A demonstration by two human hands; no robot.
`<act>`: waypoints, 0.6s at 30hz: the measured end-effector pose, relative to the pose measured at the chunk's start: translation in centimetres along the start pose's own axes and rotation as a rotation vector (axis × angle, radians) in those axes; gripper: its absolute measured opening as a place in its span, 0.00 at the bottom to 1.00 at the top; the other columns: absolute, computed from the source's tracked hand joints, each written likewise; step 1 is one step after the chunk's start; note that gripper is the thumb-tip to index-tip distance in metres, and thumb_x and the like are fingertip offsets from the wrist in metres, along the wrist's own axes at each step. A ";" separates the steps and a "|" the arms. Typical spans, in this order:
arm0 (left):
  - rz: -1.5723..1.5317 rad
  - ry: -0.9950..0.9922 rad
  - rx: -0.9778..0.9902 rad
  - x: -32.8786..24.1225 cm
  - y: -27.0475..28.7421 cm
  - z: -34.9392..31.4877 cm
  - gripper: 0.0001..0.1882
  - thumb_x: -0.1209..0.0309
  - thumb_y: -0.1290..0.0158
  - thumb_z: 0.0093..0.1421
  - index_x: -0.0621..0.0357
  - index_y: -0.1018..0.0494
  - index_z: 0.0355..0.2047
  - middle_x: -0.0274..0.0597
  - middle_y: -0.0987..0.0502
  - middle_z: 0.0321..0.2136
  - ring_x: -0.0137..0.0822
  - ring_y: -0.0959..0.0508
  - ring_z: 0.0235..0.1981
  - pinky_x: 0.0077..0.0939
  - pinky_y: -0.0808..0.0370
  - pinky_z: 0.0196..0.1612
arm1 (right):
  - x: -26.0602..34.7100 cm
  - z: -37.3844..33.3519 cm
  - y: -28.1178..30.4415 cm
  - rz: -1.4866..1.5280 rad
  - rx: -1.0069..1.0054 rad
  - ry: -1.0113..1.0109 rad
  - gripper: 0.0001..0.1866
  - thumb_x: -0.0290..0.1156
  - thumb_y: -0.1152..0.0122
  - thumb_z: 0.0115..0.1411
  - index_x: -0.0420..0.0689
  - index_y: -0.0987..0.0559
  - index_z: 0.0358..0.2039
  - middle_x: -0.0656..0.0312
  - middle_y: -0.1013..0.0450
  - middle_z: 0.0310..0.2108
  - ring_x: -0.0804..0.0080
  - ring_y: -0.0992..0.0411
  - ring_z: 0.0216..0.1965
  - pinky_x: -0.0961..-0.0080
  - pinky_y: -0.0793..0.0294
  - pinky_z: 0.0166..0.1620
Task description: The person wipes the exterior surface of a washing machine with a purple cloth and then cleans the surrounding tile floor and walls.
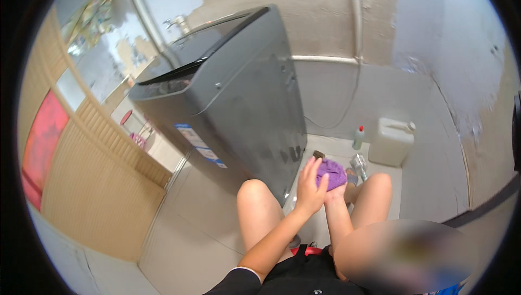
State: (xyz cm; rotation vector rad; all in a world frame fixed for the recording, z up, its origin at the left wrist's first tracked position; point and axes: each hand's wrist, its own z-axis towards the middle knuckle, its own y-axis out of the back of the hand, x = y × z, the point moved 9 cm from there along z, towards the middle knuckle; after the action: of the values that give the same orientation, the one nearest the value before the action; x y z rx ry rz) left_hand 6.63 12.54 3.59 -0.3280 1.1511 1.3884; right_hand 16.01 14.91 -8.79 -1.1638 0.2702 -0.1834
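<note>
A small purple cloth (332, 172) is bunched between my two hands, low over the floor in front of my knees. My left hand (310, 187) lies over its left side with the fingers pressed on the fabric. My right hand (337, 191) cups the cloth from below; most of that hand is hidden behind the left one. Both forearms come up from the lower edge between my bare knees.
A grey top-loading washing machine (233, 94) stands close on the left. A white jerrycan (391, 140), a small bottle with a red cap (358, 138) and a clear bottle (359, 166) sit on the tiled floor by the far wall. A wooden panel (92, 186) runs along the left.
</note>
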 end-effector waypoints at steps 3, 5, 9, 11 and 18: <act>-0.071 -0.167 -0.423 -2.4 11.3 -1.9 0.19 0.73 0.56 0.59 0.67 0.35 0.50 0.54 0.34 0.53 0.46 0.34 0.55 0.36 0.41 0.60 | -6.2 3.4 -9.9 -0.225 -0.165 0.043 0.30 0.52 0.69 0.64 0.44 0.35 0.57 0.55 0.38 0.58 0.57 0.38 0.57 0.60 0.37 0.58; -0.101 -0.236 -0.622 -3.2 16.6 -3.7 0.18 0.75 0.59 0.59 0.68 0.37 0.50 0.55 0.35 0.53 0.45 0.35 0.56 0.37 0.43 0.61 | -9.4 5.8 -18.5 -0.466 -0.086 0.187 0.29 0.48 0.69 0.65 0.44 0.40 0.60 0.54 0.40 0.59 0.59 0.39 0.58 0.64 0.40 0.60; -0.032 -0.391 -0.929 -6.0 22.8 -6.8 0.19 0.72 0.61 0.60 0.69 0.40 0.51 0.61 0.38 0.53 0.49 0.37 0.56 0.43 0.44 0.61 | -20.5 7.1 -34.1 -1.584 0.970 0.764 0.28 0.44 0.54 0.60 0.42 0.33 0.57 0.49 0.50 0.65 0.52 0.52 0.65 0.56 0.57 0.65; 0.016 -0.471 -0.961 -7.1 24.0 -7.3 0.21 0.71 0.62 0.59 0.70 0.41 0.51 0.63 0.39 0.54 0.50 0.37 0.57 0.44 0.44 0.61 | -27.7 6.7 -35.4 -2.040 1.151 0.815 0.26 0.40 0.44 0.53 0.44 0.28 0.52 0.52 0.43 0.61 0.54 0.46 0.62 0.54 0.55 0.64; 0.180 -0.119 -0.823 -0.8 27.1 -3.5 0.25 0.70 0.57 0.59 0.67 0.42 0.57 0.58 0.44 0.60 0.54 0.44 0.61 0.43 0.47 0.62 | -36.0 2.4 -14.9 -2.692 2.106 0.798 0.27 0.39 0.51 0.55 0.37 0.31 0.53 0.57 0.36 0.57 0.64 0.40 0.59 0.53 0.55 0.66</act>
State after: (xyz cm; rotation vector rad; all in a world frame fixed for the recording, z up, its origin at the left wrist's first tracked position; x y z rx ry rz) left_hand -18.37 15.78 14.09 -0.7189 0.4674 1.9758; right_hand -17.56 21.37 9.91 -1.6843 1.0023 2.6537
